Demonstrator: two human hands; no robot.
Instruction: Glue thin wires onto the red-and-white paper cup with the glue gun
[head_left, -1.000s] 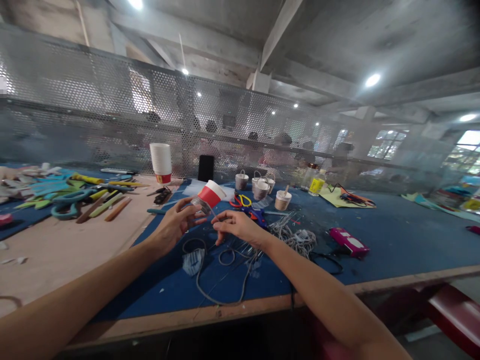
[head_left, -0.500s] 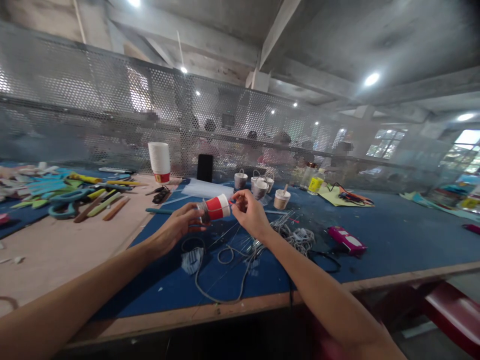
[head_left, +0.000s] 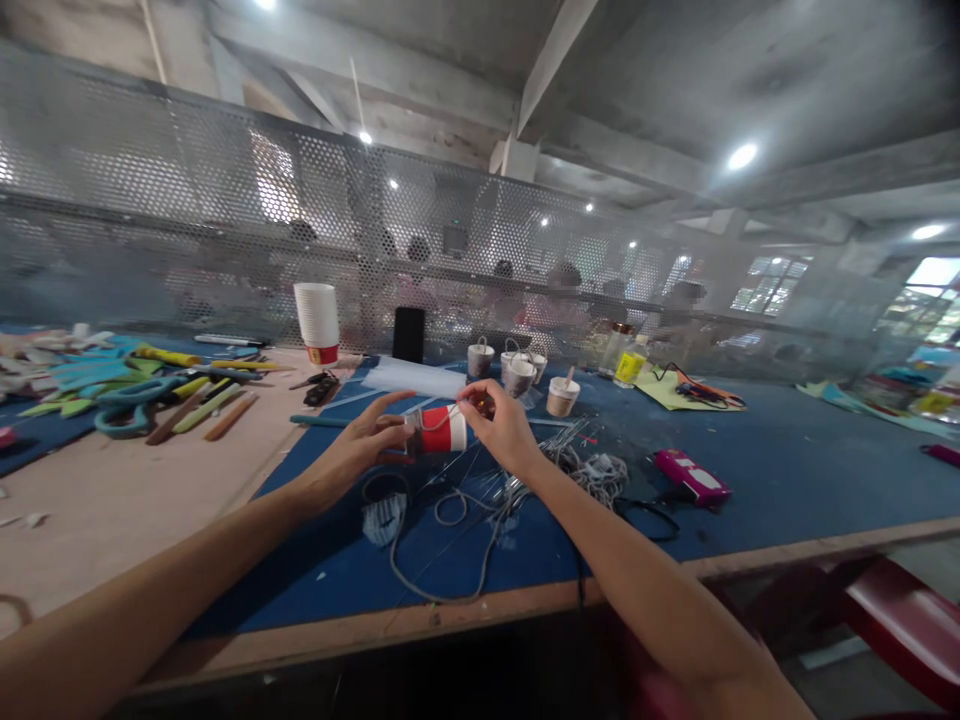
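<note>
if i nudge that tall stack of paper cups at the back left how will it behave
The stack of cups would probably tip easily, being tall and narrower at its foot. It looks light for its size, as the cups seem thin-walled. Once down, its round sides might roll.

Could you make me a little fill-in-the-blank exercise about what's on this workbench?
The paper cup between the left hand and the right hand has a ____ band.
The tall cup stack stands to the ____ of the upright black slab.
The small clear bottle has a ____ label.
The cord tangle lies on a mat coloured ____.

Missing words: red; left; yellow; blue
</note>
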